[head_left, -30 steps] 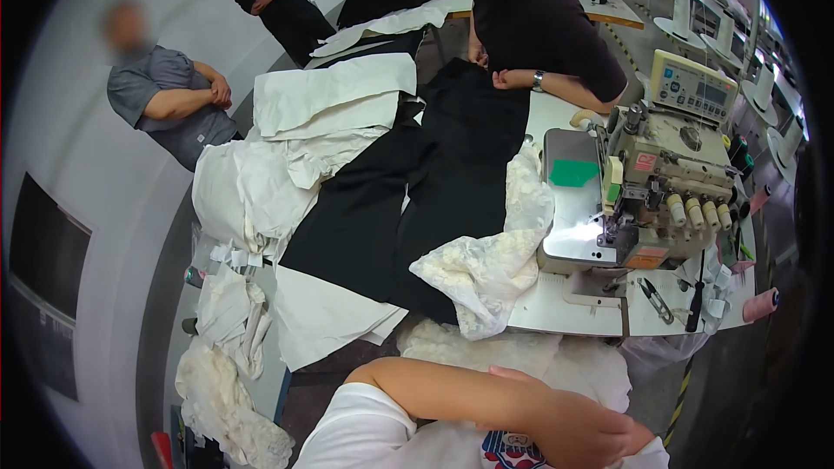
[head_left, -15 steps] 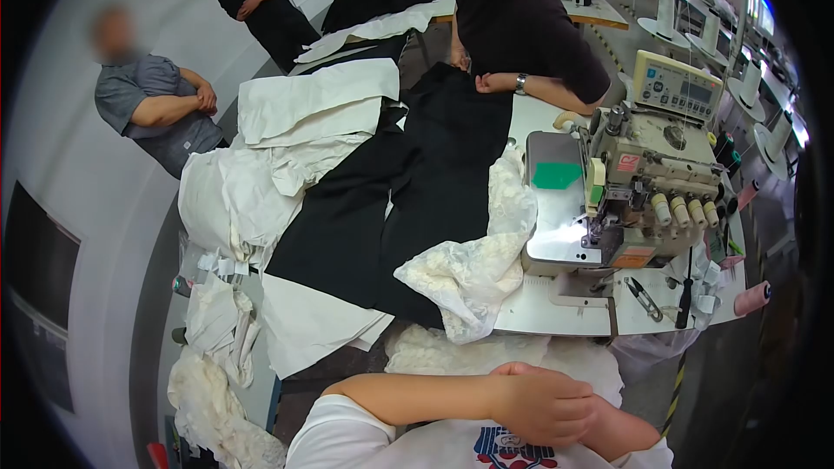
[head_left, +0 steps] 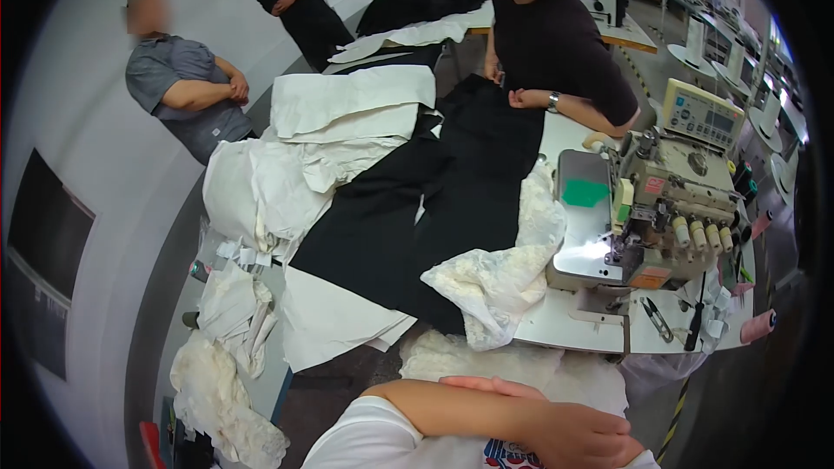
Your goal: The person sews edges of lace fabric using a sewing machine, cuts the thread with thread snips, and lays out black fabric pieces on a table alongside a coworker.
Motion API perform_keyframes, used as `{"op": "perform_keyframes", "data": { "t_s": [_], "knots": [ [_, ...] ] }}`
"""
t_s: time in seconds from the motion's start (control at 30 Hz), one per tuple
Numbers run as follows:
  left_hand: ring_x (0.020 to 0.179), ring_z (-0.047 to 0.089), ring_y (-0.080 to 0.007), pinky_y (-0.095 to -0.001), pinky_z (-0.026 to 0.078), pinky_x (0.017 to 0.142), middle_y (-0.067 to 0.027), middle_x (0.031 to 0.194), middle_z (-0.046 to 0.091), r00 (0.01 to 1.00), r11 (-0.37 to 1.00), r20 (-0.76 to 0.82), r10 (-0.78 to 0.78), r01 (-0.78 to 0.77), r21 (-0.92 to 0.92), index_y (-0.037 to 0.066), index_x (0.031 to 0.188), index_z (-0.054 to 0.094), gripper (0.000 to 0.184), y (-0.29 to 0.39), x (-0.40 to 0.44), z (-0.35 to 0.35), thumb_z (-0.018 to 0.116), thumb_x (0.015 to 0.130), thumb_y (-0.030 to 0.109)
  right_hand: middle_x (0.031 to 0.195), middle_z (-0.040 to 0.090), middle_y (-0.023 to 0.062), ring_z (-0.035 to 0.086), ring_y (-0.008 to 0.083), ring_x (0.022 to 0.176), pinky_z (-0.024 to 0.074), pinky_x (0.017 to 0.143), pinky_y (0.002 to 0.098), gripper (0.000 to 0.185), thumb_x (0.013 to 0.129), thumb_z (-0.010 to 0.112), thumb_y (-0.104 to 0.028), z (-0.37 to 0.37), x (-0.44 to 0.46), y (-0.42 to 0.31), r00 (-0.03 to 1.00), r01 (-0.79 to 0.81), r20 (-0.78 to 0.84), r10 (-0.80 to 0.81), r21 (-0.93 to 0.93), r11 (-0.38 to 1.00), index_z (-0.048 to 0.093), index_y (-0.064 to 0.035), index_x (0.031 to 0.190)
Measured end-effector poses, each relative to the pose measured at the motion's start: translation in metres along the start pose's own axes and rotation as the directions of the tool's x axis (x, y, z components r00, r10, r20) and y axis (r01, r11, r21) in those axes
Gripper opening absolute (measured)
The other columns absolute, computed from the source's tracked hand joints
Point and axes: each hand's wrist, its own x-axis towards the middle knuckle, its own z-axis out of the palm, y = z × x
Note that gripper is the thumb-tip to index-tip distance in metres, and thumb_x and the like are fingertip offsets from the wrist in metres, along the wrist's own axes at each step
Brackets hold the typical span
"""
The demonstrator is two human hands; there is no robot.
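My forearms are folded low in front of my white shirt. My left hand [head_left: 591, 437] lies at the lower right with curled fingers wrapped over my right forearm, which is mostly hidden. Behind my left forearm, part of my right hand [head_left: 493, 386] shows, its fingers stretched out flat. Neither hand touches the fabric. Beyond them, black trousers [head_left: 469, 174] are spread across the table, legs toward me. A co-worker's hand [head_left: 527, 99] rests by their far end. A crumpled cream-white bundle [head_left: 495, 291] lies along their right side.
An overlock sewing machine [head_left: 678, 200] stands at right, with thread snips [head_left: 657, 320], a screwdriver [head_left: 696, 321] and a pink thread cone [head_left: 758, 326] near it. White fabric stacks [head_left: 347, 108] lie at left. Two people stand at far left; a co-worker [head_left: 556, 43] leans over the table.
The view has shifted, so the table and people appear farther right and slightly lower. My left hand sits lower and farther right; more of my right hand's fingers show behind my left forearm.
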Motion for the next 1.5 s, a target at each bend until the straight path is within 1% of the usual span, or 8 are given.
{"op": "perform_keyframes", "data": {
  "t_s": [0.23, 0.33, 0.57, 0.63, 0.77, 1.23, 1.3, 1.5],
  "knots": [
    [0.08, 0.053, -0.0259, -0.0399, 0.044, 0.074, -0.0101, 0.081, 0.056, 0.993, 0.98, -0.061, 0.099, -0.108, -0.17, 0.007, 0.072, 0.058, 0.024, 0.008, 0.011, 0.018, 0.045, 0.088, 0.019, 0.105, 0.058, 0.0123, 0.055, 0.029, 0.107, 0.0418, 0.096, 0.0433, 0.037, 0.099, 0.03, -0.03, -0.01, 0.01, 0.014, 0.993, 0.04, 0.114, -0.033, -0.057, 0.998, 0.057, -0.004, 0.104],
    [0.079, 0.054, -0.026, -0.0386, 0.044, 0.074, -0.011, 0.08, 0.056, 0.996, 0.996, 0.061, 0.064, -0.06, -0.069, 0.006, 0.073, 0.059, 0.026, 0.007, 0.011, 0.009, 0.044, 0.089, 0.02, 0.105, 0.058, 0.0126, 0.055, 0.0292, 0.107, 0.0415, 0.097, 0.0435, 0.037, 0.099, 0.03, -0.029, -0.002, 0.018, 0.006, 0.987, 0.074, 0.146, -0.064, -0.064, 0.995, 0.057, -0.0037, 0.102],
    [0.079, 0.056, -0.0247, -0.0399, 0.043, 0.072, -0.0088, 0.081, 0.059, 0.997, 0.998, -0.038, 0.066, -0.067, -0.016, 0.008, 0.077, 0.062, 0.026, 0.007, -0.006, 0.013, 0.045, 0.089, 0.024, 0.105, 0.058, 0.0135, 0.054, 0.0299, 0.108, 0.0408, 0.098, 0.0439, 0.037, 0.098, 0.03, -0.027, 0.001, 0.027, 0.002, 0.966, 0.158, 0.221, -0.137, -0.081, 0.984, 0.058, -0.0029, 0.099],
    [0.087, 0.059, -0.0259, -0.043, 0.043, 0.072, -0.0085, 0.093, 0.064, 0.975, 0.986, 0.205, 0.084, -0.052, -0.16, 0.007, 0.086, 0.065, 0.027, 0.013, -0.02, 0.012, 0.044, 0.09, 0.022, 0.105, 0.058, 0.0138, 0.054, 0.0301, 0.108, 0.0406, 0.098, 0.044, 0.037, 0.098, 0.031, -0.027, -0.018, 0.019, 0.006, 0.957, 0.181, 0.243, -0.157, -0.082, 0.98, 0.058, -0.0027, 0.098],
    [0.093, 0.059, -0.0232, -0.0454, 0.043, 0.082, -0.0031, 0.1, 0.065, 0.949, 0.997, 0.308, 0.064, -0.045, -0.069, 0.009, 0.097, 0.065, 0.026, 0.016, -0.029, -0.003, 0.044, 0.091, 0.022, 0.106, 0.059, 0.0143, 0.054, 0.0304, 0.108, 0.0401, 0.098, 0.0442, 0.037, 0.097, 0.031, -0.026, -0.063, -0.004, 0.016, 0.938, 0.228, 0.286, -0.196, -0.081, 0.97, 0.059, -0.0023, 0.097],
    [0.092, 0.057, -0.0214, -0.0411, 0.044, 0.085, -0.0064, 0.098, 0.062, 0.996, 0.999, 0.08, -0.042, 0.039, 0.033, 0.007, 0.095, 0.064, 0.022, 0.005, -0.005, -0.018, 0.045, 0.09, 0.015, 0.106, 0.059, 0.0159, 0.053, 0.0317, 0.11, 0.0387, 0.1, 0.0449, 0.038, 0.096, 0.031, -0.023, -0.059, 0.011, 0.018, 0.855, 0.378, 0.417, -0.309, -0.092, 0.921, 0.06, -0.0008, 0.091],
    [0.091, 0.056, -0.0211, -0.0405, 0.044, 0.086, -0.0068, 0.098, 0.062, 0.997, 0.997, 0.048, -0.055, 0.053, 0.049, 0.006, 0.095, 0.064, 0.021, 0.004, 0.0, -0.02, 0.045, 0.09, 0.014, 0.123, 0.054, 0.0228, 0.044, 0.0355, 0.123, 0.023, 0.112, 0.0458, 0.045, 0.097, 0.025, -0.025, -0.049, 0.014, 0.027, 0.893, 0.316, 0.35, -0.284, -0.037, 0.948, 0.06, 0.0042, 0.101],
    [0.089, 0.056, -0.0212, -0.0385, 0.045, 0.081, -0.0083, 0.097, 0.061, 0.998, 0.998, -0.028, -0.05, 0.051, 0.036, 0.005, 0.09, 0.064, 0.019, 0.005, 0.013, -0.011, 0.046, 0.09, 0.013, 0.133, 0.046, 0.025, 0.042, 0.0309, 0.128, 0.0253, 0.111, 0.0404, 0.043, 0.097, 0.026, -0.021, -0.021, 0.016, 0.024, 0.973, 0.157, 0.186, -0.136, -0.098, 0.983, 0.055, 0.0077, 0.111]
  ]
}}
